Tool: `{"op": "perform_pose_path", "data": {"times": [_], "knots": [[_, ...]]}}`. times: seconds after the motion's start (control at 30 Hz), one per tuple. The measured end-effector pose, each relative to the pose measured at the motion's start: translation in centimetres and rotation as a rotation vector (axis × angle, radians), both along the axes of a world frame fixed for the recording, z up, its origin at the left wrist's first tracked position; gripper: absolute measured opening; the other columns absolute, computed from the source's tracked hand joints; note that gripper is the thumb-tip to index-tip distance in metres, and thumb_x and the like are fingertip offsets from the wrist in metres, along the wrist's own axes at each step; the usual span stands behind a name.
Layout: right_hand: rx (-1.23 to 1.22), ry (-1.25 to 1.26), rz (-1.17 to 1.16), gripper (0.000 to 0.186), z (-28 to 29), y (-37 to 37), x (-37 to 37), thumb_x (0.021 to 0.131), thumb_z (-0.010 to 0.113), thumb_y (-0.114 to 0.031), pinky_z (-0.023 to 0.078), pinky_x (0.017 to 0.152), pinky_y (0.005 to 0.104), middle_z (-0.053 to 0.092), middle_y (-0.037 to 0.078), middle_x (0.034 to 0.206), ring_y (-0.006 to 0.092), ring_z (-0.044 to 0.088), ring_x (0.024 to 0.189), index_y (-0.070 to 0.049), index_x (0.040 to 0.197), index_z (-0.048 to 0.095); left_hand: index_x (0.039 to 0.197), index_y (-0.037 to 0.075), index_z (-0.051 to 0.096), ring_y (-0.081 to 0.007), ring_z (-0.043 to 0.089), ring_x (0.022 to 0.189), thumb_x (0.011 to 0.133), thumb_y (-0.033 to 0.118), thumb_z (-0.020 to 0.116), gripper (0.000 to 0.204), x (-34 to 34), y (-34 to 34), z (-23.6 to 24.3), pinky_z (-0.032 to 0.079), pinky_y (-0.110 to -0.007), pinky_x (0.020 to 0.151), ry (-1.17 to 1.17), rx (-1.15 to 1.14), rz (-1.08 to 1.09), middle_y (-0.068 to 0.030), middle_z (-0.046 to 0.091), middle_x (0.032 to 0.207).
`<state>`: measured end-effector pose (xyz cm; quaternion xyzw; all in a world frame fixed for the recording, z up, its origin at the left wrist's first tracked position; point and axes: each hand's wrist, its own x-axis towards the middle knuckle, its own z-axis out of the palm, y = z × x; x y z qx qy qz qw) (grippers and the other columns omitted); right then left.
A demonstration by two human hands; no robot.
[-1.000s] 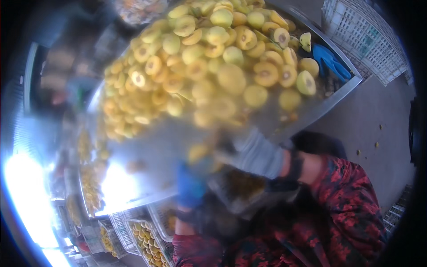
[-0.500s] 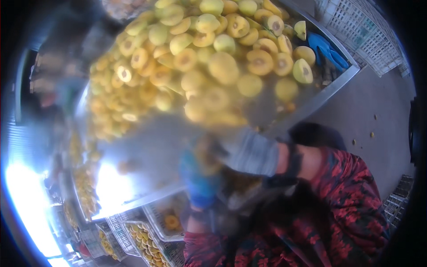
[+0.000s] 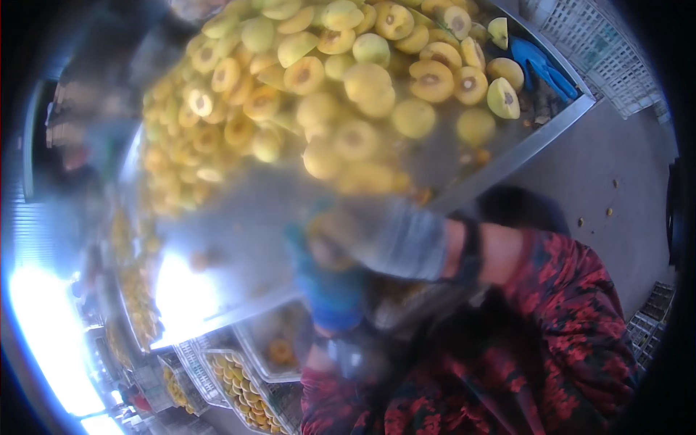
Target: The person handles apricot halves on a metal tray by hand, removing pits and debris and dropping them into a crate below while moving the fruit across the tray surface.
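My left hand (image 3: pixel 328 279), in a blue glove, is held up at the near edge of a metal table (image 3: pixel 246 217). My right hand (image 3: pixel 388 235), in a grey and white knit glove, reaches in from the right and meets it. Both are blurred, with fingers curled together around a brownish-yellow lump (image 3: pixel 328 245) that I cannot make out. Just beyond them lies a big heap of halved yellow peaches (image 3: pixel 304 72), many with the pit showing in the cut face. The nearest peach halves (image 3: pixel 362 177) are close to my right hand.
A blue glove (image 3: pixel 540 65) lies in the table's right corner, inside its raised metal rim (image 3: pixel 544 141). White plastic crates (image 3: pixel 591 51) stand at the far right. Below the table's near left edge are crates of peach halves (image 3: pixel 243 388). Small bits (image 3: pixel 609 212) dot the floor.
My right hand has shifted slightly left, over the fingers of my left hand. Both hands stay together. The whole view has moved a little, and the peach heap looks the same.
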<state>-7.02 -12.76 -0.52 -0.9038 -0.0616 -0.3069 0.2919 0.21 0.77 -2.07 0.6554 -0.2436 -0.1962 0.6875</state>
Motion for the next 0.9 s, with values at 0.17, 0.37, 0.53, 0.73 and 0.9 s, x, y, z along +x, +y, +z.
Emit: {"op": "perform_pose_path", "data": {"times": [0.17,0.37,0.53,0.73,0.9], "knots": [[0.08,0.02,-0.005,0.025,0.6,0.5,-0.6,0.089,0.053,-0.013,0.052,0.066,0.04,0.059,0.016,0.092,0.0336,0.064,0.078,-0.001,0.11,0.051,0.127,-0.002,0.053,-0.0292,0.06,0.106,0.094,0.057,0.048,0.068,0.7,-0.3,-0.7,0.048,-0.042,0.095,0.39,-0.233,-0.132,-0.0161,0.062,0.118],[0.394,0.154,0.06,0.03,1.8,2.5,-3.3,0.09,0.062,-0.023,0.052,0.071,0.0436,0.065,0.019,0.094,0.0361,0.065,0.087,-0.005,0.112,0.053,0.129,-0.004,0.05,-0.0315,0.061,0.101,0.094,0.062,0.044,0.075,3.9,0.1,0.4,0.051,-0.043,0.091,0.531,-0.364,-0.126,-0.0181,0.062,0.116],[0.392,0.408,0.006,0.031,2.0,1.7,-3.5,0.09,0.061,-0.024,0.051,0.071,0.0453,0.065,0.021,0.09,0.0394,0.064,0.085,-0.004,0.112,0.053,0.132,-0.004,0.046,-0.0309,0.061,0.1,0.096,0.063,0.036,0.077,3.5,0.0,0.8,0.051,-0.043,0.09,0.414,-0.424,-0.049,-0.0178,0.062,0.113],[0.419,0.47,0.008,0.03,2.2,1.9,-3.1,0.092,0.059,-0.023,0.051,0.074,0.0432,0.064,0.019,0.093,0.0364,0.063,0.087,-0.004,0.114,0.052,0.134,-0.004,0.045,-0.0304,0.061,0.101,0.099,0.062,0.028,0.076,0.8,-0.6,1.6,0.049,-0.045,0.095,0.263,-0.383,-0.024,-0.018,0.061,0.115],[0.454,0.467,0.036,0.03,1.4,2.4,-3.0,0.093,0.058,-0.022,0.051,0.076,0.0415,0.063,0.017,0.096,0.0339,0.063,0.09,-0.004,0.116,0.052,0.133,-0.005,0.044,-0.0296,0.06,0.103,0.097,0.063,0.032,0.078,0.0,-1.5,1.9,0.049,-0.044,0.095,0.235,-0.418,0.054,-0.0186,0.059,0.115]]}}
